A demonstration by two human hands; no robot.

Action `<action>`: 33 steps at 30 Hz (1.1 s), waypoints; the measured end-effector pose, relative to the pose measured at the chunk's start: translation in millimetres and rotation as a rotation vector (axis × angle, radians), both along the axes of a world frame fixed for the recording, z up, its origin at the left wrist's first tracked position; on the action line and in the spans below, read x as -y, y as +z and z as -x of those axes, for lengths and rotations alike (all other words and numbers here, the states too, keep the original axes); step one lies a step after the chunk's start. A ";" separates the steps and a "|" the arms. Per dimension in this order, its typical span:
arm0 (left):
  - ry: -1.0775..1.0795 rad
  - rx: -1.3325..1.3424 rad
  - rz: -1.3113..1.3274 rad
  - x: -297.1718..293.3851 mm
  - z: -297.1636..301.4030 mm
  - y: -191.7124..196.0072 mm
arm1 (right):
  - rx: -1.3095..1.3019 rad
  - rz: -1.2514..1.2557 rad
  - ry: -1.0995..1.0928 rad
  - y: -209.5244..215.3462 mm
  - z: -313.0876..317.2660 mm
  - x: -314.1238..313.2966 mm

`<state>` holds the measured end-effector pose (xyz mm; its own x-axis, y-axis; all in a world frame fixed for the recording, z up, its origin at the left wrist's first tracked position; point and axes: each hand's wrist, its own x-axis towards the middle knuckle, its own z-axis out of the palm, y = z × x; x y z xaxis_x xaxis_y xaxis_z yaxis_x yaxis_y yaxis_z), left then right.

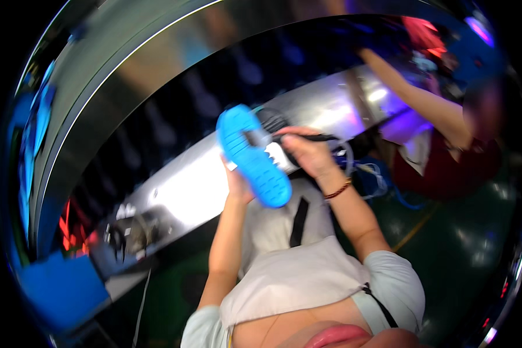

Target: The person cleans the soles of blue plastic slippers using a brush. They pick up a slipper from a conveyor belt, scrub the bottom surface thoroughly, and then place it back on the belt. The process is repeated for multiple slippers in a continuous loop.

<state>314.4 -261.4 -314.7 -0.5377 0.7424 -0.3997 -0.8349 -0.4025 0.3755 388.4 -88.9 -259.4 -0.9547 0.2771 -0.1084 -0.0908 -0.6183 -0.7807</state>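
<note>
The left hand [238, 185] grips a bright blue shoe sole [252, 155] from below, fingers wrapped round its near edge so the ridged tread faces up and toward the camera. The sole tilts, toe end up and away, heel end down by the wrist. The right hand [308, 153] is closed round a dark, slim tool [298, 138], held like a pen, with its tip touching the tread near the middle of the sole. A beaded bracelet [337, 189] sits on the right wrist, just right of the sole's heel.

Thin cables [368, 171] trail right of the sole, past the right hand. Behind and under the sole runs a long shiny metal bench [185, 191], blurred by motion, slanting from lower left to upper right. On the bench, well left of the sole, lies a dark clutter of small parts [127, 232], too blurred to tell apart. Well right of the sole, another person in a dark red top [446, 168] stretches an arm [412, 93] over the bench's far end.
</note>
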 end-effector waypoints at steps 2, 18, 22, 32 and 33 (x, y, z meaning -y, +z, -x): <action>-0.021 0.037 -0.244 -7.2 -2.7 11.3 | -0.060 0.022 -0.060 4.5 5.5 0.1; 0.029 -0.152 -0.136 -19.9 -13.3 34.5 | 0.017 -0.648 -0.215 38.2 40.9 18.5; 0.138 -0.180 0.015 -29.5 -12.2 32.1 | -0.066 -1.054 -0.204 36.7 33.5 40.9; 0.164 -0.298 0.068 14.4 20.8 44.0 | 0.056 -1.065 0.438 59.2 -26.8 25.3; 0.144 -0.289 0.020 14.5 18.5 46.9 | 0.108 -1.035 0.483 64.4 -24.2 18.7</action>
<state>295.8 -275.8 -267.8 -0.7302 0.6438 -0.2288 -0.6272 -0.4988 0.5981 412.6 -107.6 -195.0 -0.9853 -0.1112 -0.1298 0.0797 0.3731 -0.9244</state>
